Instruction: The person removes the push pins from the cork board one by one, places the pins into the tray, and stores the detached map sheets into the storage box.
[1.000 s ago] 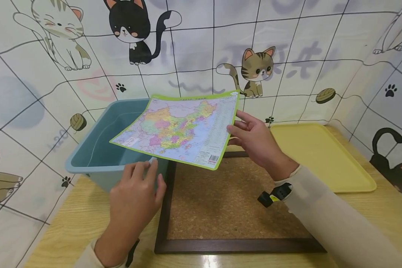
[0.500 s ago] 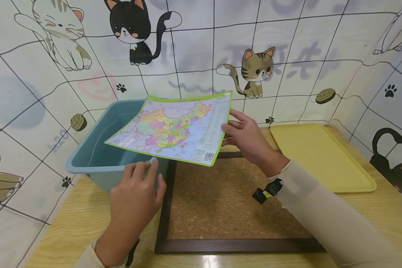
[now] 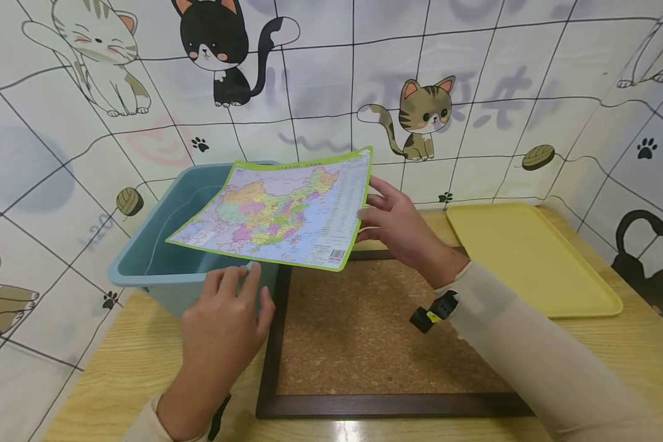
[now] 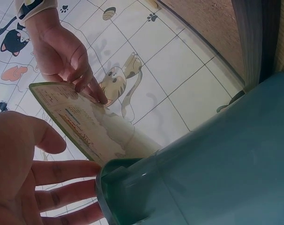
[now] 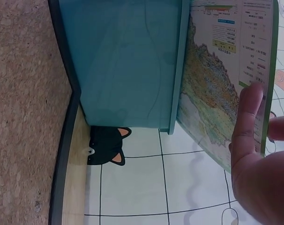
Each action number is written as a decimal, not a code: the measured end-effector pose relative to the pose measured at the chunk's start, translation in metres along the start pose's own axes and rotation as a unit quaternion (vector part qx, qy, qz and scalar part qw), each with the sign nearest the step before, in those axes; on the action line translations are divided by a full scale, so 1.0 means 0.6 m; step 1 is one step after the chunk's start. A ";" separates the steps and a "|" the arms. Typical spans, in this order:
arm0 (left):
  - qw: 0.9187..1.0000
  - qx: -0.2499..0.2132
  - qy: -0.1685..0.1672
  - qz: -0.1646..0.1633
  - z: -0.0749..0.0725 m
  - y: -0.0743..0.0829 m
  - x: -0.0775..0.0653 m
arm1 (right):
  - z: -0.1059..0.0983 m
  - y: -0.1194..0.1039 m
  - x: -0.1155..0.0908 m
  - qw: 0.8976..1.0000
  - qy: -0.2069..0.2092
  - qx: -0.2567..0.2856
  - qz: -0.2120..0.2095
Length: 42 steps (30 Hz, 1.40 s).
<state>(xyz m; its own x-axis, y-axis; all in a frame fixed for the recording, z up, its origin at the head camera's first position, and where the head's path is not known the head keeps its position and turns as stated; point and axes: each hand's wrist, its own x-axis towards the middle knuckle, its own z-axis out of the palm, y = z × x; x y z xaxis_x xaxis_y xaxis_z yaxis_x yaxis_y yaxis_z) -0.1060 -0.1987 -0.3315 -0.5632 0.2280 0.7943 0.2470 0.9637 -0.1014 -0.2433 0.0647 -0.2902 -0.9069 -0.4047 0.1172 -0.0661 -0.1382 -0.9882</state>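
Observation:
A flexible sheet map [image 3: 276,212], colourful with a lime-green border, is held up over the blue-green plastic bin [image 3: 160,280] in the head view, hiding part of its opening. My right hand [image 3: 400,227] pinches the map's right edge, fingers below and thumb on top. Seen from the right wrist, a second printed map covers the sheet's underside [image 5: 214,79], with a finger of the right hand [image 5: 261,164] across it. My left hand [image 3: 223,313] rests its fingertips on the bin's near rim. In the left wrist view its fingers [image 4: 67,192] reach straight to that rim, thumb apart.
A dark-framed cork board [image 3: 387,344] lies on the wooden table [image 3: 110,374], right beside the bin. Behind the right forearm is a yellow tray [image 3: 530,258]. A wall covering with cartoon cats [image 3: 331,73] stands close behind everything.
My right hand has shifted a little left, carrying the map farther over the bin. The left hand has stayed at the rim.

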 end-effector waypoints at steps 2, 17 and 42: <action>1.000 0.000 -0.001 0.001 0.000 0.000 0.001 | 0.003 -0.001 0.002 1.000 -0.009 0.008 -0.003; 1.000 0.006 0.000 -0.002 0.000 0.000 0.001 | 0.038 -0.011 0.014 0.998 -0.035 0.048 -0.015; 1.000 0.000 -0.022 0.009 -0.006 -0.002 -0.001 | 0.144 -0.024 0.091 1.000 -0.002 0.006 0.025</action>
<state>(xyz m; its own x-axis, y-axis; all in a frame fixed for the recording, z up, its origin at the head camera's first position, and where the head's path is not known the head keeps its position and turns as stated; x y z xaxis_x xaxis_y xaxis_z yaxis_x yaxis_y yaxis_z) -0.1033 -0.2005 -0.3295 -0.5928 0.2511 0.7652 0.2581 0.9593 -0.1148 -0.2562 -0.0334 -0.2609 -0.9077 -0.4142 0.0673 -0.0152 -0.1278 -0.9917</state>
